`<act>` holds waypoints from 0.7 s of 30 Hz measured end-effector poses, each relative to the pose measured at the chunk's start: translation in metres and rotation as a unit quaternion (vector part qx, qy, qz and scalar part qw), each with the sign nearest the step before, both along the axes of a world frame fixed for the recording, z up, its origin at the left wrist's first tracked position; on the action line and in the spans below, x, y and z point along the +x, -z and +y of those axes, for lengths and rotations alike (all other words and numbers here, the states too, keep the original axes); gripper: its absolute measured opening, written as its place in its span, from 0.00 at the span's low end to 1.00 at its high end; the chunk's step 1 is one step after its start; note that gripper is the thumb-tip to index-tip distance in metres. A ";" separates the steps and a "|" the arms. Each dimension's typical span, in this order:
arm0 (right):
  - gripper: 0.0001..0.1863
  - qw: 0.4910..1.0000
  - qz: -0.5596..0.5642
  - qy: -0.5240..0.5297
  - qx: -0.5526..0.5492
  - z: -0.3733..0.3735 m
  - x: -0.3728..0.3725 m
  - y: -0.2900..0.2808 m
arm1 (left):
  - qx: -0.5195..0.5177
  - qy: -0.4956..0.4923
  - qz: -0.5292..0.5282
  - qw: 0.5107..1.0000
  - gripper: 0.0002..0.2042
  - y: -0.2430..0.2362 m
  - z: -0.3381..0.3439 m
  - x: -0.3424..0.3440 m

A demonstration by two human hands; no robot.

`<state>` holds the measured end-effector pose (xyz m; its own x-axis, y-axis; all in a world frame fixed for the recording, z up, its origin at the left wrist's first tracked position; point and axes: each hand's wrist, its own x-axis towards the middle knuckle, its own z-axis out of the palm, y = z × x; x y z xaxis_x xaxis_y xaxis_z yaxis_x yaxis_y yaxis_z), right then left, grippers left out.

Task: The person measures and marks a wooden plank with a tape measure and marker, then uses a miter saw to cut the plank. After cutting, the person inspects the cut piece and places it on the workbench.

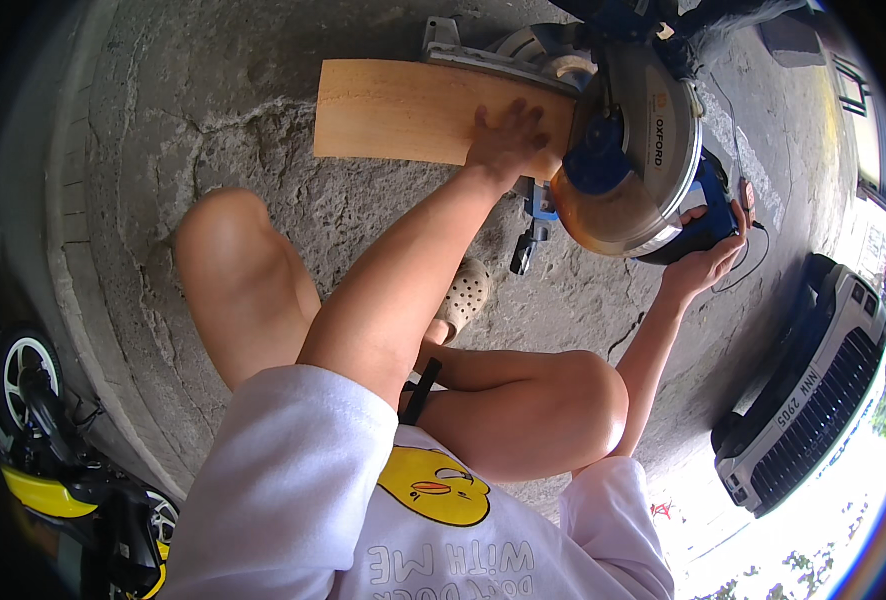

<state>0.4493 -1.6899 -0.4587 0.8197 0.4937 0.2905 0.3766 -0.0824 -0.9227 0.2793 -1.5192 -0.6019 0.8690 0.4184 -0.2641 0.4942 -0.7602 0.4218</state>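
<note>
A wide, light-brown wooden board point(393, 112) lies across the bed of a blue and silver miter saw point(628, 130), its left part reaching out past the saw. My left hand point(509, 140) rests flat on the board near its right end, fingers spread, close to the saw's guard. Wrapped round the blue saw handle point(698, 225) is my right hand point(711, 258). The saw head stands just right of the board, and its round clear guard point(613, 210) faces me. Where the blade meets the board cannot be seen.
Rough, cracked concrete point(253, 60) surrounds the saw. A black cord point(763, 262) curls beside the handle. My bent knees and a beige clog point(466, 298) are close below the board. A vehicle's front point(813, 385) is at right, a yellow and black motorbike point(58, 495) at lower left.
</note>
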 end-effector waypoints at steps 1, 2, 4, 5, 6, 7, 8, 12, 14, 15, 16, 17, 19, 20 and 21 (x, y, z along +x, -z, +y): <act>0.32 1.000 0.003 0.000 0.001 0.000 0.000 0.000 | 0.002 0.003 0.001 1.000 0.28 -0.001 0.000 0.000; 0.32 1.000 0.006 -0.001 0.002 0.000 0.000 0.000 | 0.001 0.002 0.002 1.000 0.28 -0.001 0.000 0.000; 0.32 1.000 0.007 -0.001 0.003 0.000 -0.001 0.000 | 0.000 0.003 0.003 1.000 0.28 -0.001 0.000 0.000; 0.32 1.000 0.008 -0.001 0.003 0.001 -0.002 -0.001 | 0.001 0.002 0.001 1.000 0.28 -0.001 0.000 -0.001; 0.32 1.000 0.008 0.001 0.000 0.001 -0.003 -0.001 | 0.002 0.001 -0.002 1.000 0.28 -0.001 0.000 -0.001; 0.32 1.000 0.008 0.003 -0.002 0.002 -0.004 -0.002 | 0.003 0.001 -0.004 1.000 0.28 0.000 0.000 -0.002; 0.32 1.000 0.008 0.004 -0.004 0.002 -0.004 -0.003 | 0.002 0.001 -0.003 1.000 0.29 -0.001 0.000 -0.001; 0.32 1.000 0.003 0.002 -0.002 0.000 -0.003 -0.001 | 0.003 0.003 -0.001 1.000 0.29 -0.002 0.000 -0.001; 0.32 1.000 0.008 0.000 0.003 0.001 -0.003 -0.001 | 0.004 0.002 -0.002 1.000 0.29 -0.001 0.000 -0.001; 0.32 1.000 0.005 0.002 0.001 0.001 -0.003 0.000 | 0.004 0.001 -0.003 1.000 0.29 -0.001 0.000 -0.001; 0.32 1.000 0.002 0.003 -0.001 0.002 -0.003 0.000 | 0.004 -0.001 -0.004 1.000 0.29 0.000 0.000 -0.002; 0.32 1.000 -0.002 0.005 -0.004 0.001 -0.003 0.000 | 0.003 0.000 -0.004 1.000 0.29 -0.001 0.000 -0.002; 0.32 1.000 -0.007 0.007 -0.005 0.000 -0.003 0.000 | 0.002 0.003 -0.003 1.000 0.29 -0.002 0.000 -0.001; 0.32 1.000 -0.009 0.007 -0.005 0.001 -0.003 0.000 | 0.003 0.003 -0.004 1.000 0.29 -0.002 0.000 -0.001; 0.32 1.000 -0.005 0.004 -0.002 0.001 -0.003 0.001 | 0.004 0.002 -0.005 1.000 0.29 -0.002 0.000 -0.001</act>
